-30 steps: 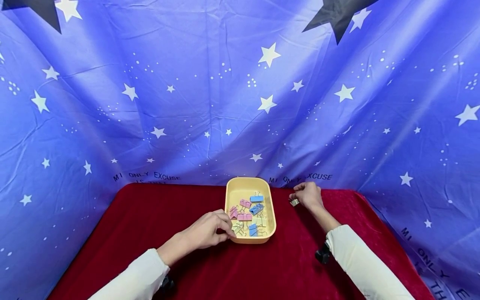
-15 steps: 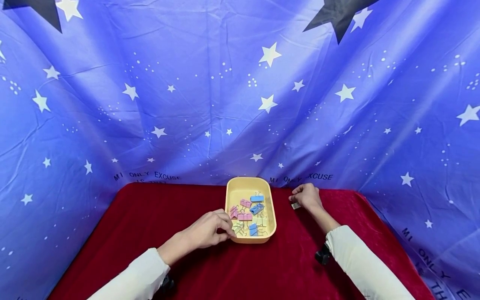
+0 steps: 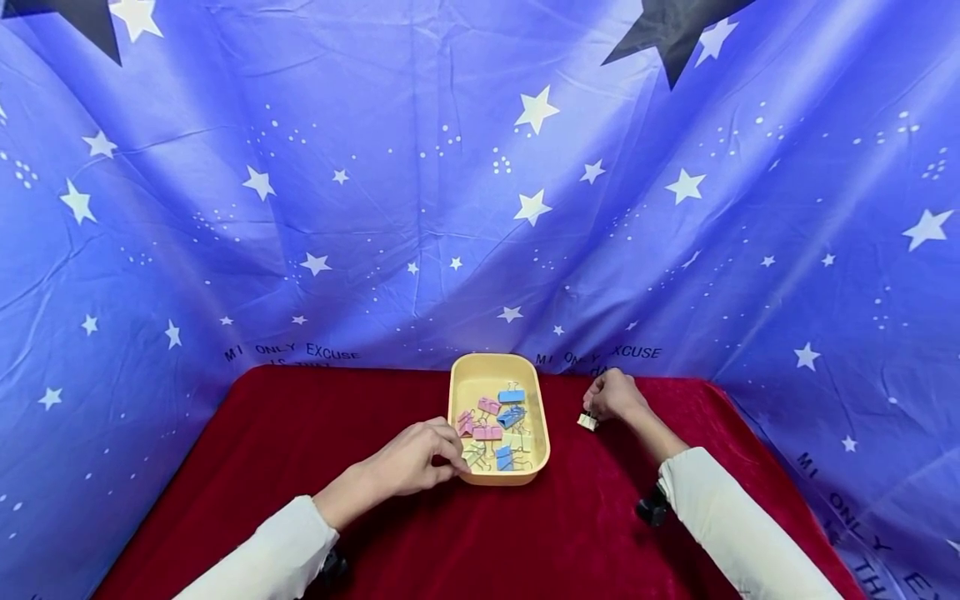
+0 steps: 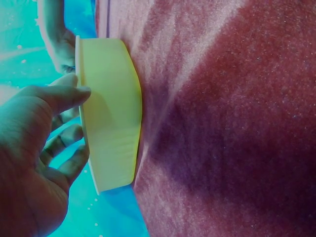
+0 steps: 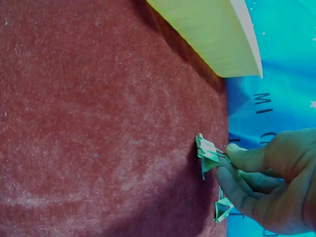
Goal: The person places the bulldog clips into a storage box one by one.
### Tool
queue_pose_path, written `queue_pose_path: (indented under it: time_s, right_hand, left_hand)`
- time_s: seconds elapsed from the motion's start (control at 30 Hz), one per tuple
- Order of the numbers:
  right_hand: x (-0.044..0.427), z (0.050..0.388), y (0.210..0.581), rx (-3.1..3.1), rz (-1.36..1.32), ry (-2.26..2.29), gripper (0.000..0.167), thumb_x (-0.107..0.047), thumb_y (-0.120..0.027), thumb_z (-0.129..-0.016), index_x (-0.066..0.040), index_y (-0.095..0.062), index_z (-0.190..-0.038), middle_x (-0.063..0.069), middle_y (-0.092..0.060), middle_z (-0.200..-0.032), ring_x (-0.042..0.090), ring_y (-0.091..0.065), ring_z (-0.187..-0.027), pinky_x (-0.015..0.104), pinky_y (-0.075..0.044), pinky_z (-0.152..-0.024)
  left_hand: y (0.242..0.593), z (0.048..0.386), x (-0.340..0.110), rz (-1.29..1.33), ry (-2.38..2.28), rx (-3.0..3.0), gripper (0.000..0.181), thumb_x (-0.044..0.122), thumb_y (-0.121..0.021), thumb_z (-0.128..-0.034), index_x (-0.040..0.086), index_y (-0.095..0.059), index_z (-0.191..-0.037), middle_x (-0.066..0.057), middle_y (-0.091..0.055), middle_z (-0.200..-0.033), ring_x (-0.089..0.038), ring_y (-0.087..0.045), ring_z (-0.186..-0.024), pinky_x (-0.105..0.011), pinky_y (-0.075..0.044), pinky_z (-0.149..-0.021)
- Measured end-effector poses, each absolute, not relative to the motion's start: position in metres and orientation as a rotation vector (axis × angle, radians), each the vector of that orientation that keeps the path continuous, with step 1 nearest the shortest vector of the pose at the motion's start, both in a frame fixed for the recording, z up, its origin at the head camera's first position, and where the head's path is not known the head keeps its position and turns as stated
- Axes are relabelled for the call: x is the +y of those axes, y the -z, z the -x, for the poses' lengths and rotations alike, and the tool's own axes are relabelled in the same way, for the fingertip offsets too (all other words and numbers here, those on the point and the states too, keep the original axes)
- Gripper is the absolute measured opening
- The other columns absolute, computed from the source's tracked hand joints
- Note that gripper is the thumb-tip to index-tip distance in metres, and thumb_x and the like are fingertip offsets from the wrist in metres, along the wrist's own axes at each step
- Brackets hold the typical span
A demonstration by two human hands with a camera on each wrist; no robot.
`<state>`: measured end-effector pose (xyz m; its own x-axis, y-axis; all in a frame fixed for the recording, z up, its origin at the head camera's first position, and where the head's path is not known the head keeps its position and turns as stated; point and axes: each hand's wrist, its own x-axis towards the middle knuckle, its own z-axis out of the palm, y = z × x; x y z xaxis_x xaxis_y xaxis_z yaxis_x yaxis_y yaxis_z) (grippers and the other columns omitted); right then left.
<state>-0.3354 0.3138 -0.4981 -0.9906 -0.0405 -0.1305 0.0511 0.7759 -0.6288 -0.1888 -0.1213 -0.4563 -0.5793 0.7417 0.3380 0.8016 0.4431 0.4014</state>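
My left hand (image 3: 420, 454) grips the near left corner of a yellow plastic tray (image 3: 546, 433), with the thumb over its rim in the left wrist view. Inside lie pink binder clips (image 3: 489, 433), blue binder clips (image 3: 512, 397) and pale yellow binder clips (image 3: 474, 454). To the right of the tray, my right hand (image 3: 617, 393) pinches a pale yellow binder clip (image 3: 587, 422) by its wire handle, its body pointing down at the cloth. In the right wrist view a second pale clip (image 5: 223, 210) shows just below the fingers; whether they touch it I cannot tell.
Dark red velvet cloth (image 3: 337, 408) covers the table. A blue star-print curtain (image 3: 420, 208) rises right behind the table's back edge and along both sides. The tray stands close to that back edge.
The pale clip in my right hand has come lower and nearer, and more of its body shows below the fingers. My left hand and the tray have stayed in place.
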Motion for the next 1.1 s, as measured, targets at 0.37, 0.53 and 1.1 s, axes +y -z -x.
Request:
queue_pose_path:
  time_s: [0.37, 0.53, 1.1]
  right_hand:
    - [0.271, 0.286, 0.425, 2.499, -0.137, 1.582, 0.02, 0.018, -0.07, -0.096, 0.025, -0.071, -0.114, 0.009, -0.079, -0.083, 0.01, -0.076, -0.07, 0.027, -0.068, -0.07]
    - [0.263, 0.288, 0.419, 2.367, -0.254, 1.85, 0.034, 0.018, -0.069, -0.099, 0.028, -0.064, -0.131, 0.008, -0.08, -0.084, 0.009, -0.078, -0.068, 0.025, -0.069, -0.074]
    - [0.212, 0.291, 0.401, 2.196, -0.227, 2.104, 0.039, 0.018, -0.071, -0.096, 0.025, -0.066, -0.135, 0.005, -0.08, -0.083, 0.01, -0.081, -0.073, 0.027, -0.069, -0.083]
  left_hand:
    - [0.457, 0.189, -0.121, 1.372, 0.813, -2.577, 0.021, 0.0, -0.088, -0.0904, 0.018, -0.093, -0.102, 0.008, -0.077, -0.095, -0.008, -0.067, -0.103, -0.026, -0.06, -0.097]
    - [0.457, 0.189, -0.122, 1.378, 0.813, -2.576, 0.023, -0.001, -0.087, -0.0898, 0.018, -0.093, -0.102, 0.008, -0.077, -0.095, -0.009, -0.067, -0.104, -0.027, -0.061, -0.098]
    - [0.455, 0.188, -0.121, 1.372, 0.819, -2.578, 0.024, -0.003, -0.086, -0.0891, 0.017, -0.093, -0.102, 0.008, -0.076, -0.094, -0.009, -0.067, -0.103, -0.027, -0.06, -0.098]
